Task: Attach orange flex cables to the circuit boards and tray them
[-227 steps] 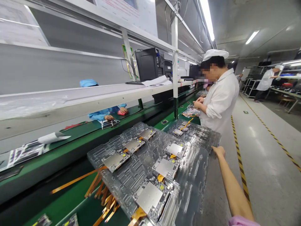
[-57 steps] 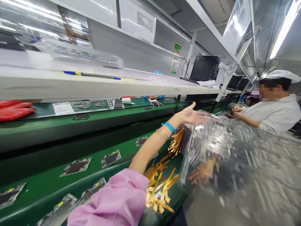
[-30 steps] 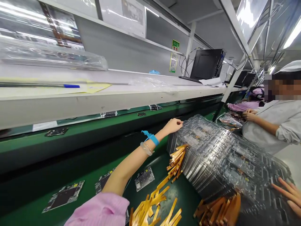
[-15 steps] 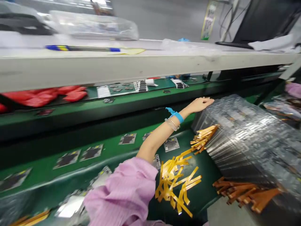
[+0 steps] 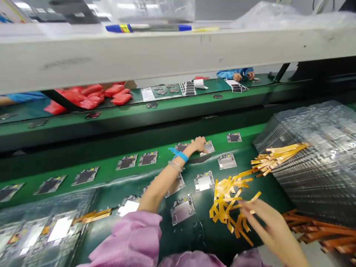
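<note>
Half a second ago your left hand lay on the corner of the tray stack; now it has come down to the green belt, fingers together, fingertips pressing on a board at the belt's near edge. Your right hand, which was out of sight, has come in at lower right, blurred, fingers loosely spread over the pile of orange strips; you cannot tell whether it pinches one. The view has dropped lower, so the white shelf now fills the top. More boards lie flat and apart along the belt and on the dark mat nearer you, with bare mat between them below your left forearm. The stack of clear trays leans at the right, its orange strip ends sticking out toward the pile, close beside it. A second tray at lower left holds boards with pale covers. On the far belt lie red bags and label sheets, and another person's hands in blue sleeves rest there.
</note>
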The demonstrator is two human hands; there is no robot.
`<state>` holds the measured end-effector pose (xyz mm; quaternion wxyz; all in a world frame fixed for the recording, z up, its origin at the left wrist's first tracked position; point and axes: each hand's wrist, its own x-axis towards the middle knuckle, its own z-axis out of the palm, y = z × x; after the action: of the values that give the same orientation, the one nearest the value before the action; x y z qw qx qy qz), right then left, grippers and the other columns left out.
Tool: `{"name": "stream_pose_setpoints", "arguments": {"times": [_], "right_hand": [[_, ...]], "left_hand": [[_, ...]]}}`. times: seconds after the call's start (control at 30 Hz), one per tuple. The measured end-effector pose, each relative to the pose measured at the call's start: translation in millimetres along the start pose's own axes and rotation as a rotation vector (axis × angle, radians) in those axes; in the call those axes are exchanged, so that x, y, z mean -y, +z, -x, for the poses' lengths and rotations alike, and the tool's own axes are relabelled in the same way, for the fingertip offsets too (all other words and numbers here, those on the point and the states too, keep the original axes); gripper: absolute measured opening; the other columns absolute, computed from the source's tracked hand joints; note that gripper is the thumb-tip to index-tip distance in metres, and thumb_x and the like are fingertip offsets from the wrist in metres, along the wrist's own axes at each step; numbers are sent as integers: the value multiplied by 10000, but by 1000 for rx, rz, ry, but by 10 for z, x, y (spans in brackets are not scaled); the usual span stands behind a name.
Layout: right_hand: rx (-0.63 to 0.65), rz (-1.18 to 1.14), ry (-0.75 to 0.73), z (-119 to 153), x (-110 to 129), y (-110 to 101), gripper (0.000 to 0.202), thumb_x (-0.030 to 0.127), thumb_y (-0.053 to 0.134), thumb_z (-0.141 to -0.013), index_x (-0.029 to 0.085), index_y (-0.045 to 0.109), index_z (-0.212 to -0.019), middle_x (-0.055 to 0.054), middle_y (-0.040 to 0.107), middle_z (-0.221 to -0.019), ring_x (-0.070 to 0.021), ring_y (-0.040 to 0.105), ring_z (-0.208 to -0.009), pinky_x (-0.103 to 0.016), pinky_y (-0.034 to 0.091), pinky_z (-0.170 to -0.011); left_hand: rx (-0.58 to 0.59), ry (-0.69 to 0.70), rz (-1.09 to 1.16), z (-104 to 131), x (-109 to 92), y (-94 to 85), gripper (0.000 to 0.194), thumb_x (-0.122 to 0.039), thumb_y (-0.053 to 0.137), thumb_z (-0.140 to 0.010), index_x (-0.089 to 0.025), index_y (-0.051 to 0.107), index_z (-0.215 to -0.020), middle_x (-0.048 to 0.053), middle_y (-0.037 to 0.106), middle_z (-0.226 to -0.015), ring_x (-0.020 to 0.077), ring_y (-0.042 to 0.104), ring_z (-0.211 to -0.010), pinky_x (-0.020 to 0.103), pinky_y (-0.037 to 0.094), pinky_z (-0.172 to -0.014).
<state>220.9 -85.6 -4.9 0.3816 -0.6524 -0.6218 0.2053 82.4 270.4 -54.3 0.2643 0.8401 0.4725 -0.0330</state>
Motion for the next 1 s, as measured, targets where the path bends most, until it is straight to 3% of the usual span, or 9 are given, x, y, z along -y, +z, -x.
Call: {"name": "stream_pose_setpoints", "arguments": {"times": [0.2,0.3,0.4,0.53,0.63,0.77,0.83,0.93,1.0], "right_hand": [[358,168,-89,-611,-488,610,192,172,504,-1003,220,689,-1010,-52,693,-1008,-205,661,-966,-339,523,-880],[606,159,-224,-614,-491,812,92,180,623,-949,232,696,-932,-12,675,-945,-179,650,-917,-284,515,-828],[726,184,-304,-568,-455,941,78,177,681,-907,212,680,-977,-42,634,-1006,-214,603,-971,-327,496,-843],[783,205,-353,-600,-427,1049,125,98,624,-910,193,623,-830,-51,582,-949,-238,536,-960,-386,456,-869],[796,183,-368,-671,-400,1033,194,59,570,-918,193,561,-779,-50,572,-923,-239,523,-948,-398,444,-874],[752,102,-320,-739,-349,818,172,116,444,-1002,213,516,-880,-46,593,-968,-204,555,-950,-360,461,-873],[572,-60,-160,-722,-292,682,121,181,379,-1040,228,485,-1003,-26,590,-913,-172,580,-862,-312,485,-795],[259,-324,58,-628,-135,556,170,297,526,-1000,237,470,-1149,48,506,-724,-124,507,-605,-244,462,-611],[227,-367,83,-549,-12,543,216,334,653,-927,227,555,-1087,46,539,-717,-97,462,-528,-220,433,-534]], "left_hand": [[-185,50,148,240,23,-129,249,-335,616,-947,-172,585,-1133,77,678,-1070,241,643,-1013,341,482,-899],[-307,27,240,680,125,-223,294,-397,614,-931,-187,544,-1124,34,683,-978,206,646,-880,274,467,-769],[-360,14,386,1182,165,-237,335,-406,710,-830,-177,583,-1039,30,688,-963,207,633,-853,269,455,-721],[-238,-13,591,1736,158,-98,339,-407,734,-776,-191,642,-1020,40,710,-1012,215,638,-902,290,479,-768],[-121,-57,689,2041,156,67,323,-410,731,-767,-222,664,-1021,22,722,-996,214,648,-882,307,496,-767],[-103,-183,730,2359,90,240,374,-430,779,-705,-228,676,-1003,40,724,-977,247,646,-910,333,510,-774],[-82,-200,783,2492,-3,294,383,-421,772,-722,-218,668,-1030,51,725,-1002,249,650,-932,333,509,-796],[-42,-191,823,2654,-197,366,290,-389,719,-792,-223,642,-1016,24,733,-943,214,660,-858,302,502,-738],[-17,-193,802,2732,-321,424,207,-394,694,-816,-232,599,-904,-12,714,-786,187,639,-722,284,472,-632]]}}
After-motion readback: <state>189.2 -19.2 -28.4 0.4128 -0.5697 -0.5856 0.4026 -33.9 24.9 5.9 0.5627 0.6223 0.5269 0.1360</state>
